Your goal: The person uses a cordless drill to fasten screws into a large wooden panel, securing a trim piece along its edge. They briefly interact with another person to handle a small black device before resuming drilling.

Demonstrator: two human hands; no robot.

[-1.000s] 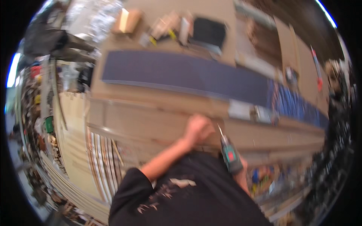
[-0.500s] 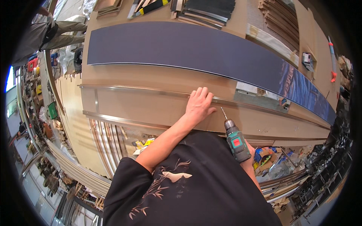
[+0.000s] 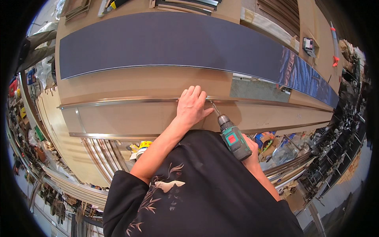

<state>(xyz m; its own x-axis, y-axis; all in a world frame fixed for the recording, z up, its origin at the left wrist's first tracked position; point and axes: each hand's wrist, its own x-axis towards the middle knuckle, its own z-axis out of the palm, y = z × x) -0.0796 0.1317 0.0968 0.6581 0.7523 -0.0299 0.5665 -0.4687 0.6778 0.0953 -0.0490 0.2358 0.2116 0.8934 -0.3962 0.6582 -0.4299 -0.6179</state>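
A long metal rail (image 3: 134, 101) runs across the table, part of a narrow metal frame. My left hand (image 3: 191, 106) is closed over it, fingers on the far side and thumb toward the right. In my right hand (image 3: 251, 152) is a green and black cordless drill (image 3: 233, 139), held by its handle. The drill's bit points up and left, and its tip meets the rail close to my left thumb. Whether the tip has entered the metal is too small to tell. The frame's near rail (image 3: 106, 136) lies closer to my body.
Beyond the frame lies a long dark panel (image 3: 158, 43) with a blue picture at its right end. A small box (image 3: 308, 45) and a tube with red ends (image 3: 334, 47) lie at far right. Another person's legs (image 3: 37, 49) show at far left. Wooden strips (image 3: 276, 15) are stacked behind.
The drill has moved up and left, so its bit now meets the rail beside my left hand. My left hand stays on the rail. The whole view has shifted.
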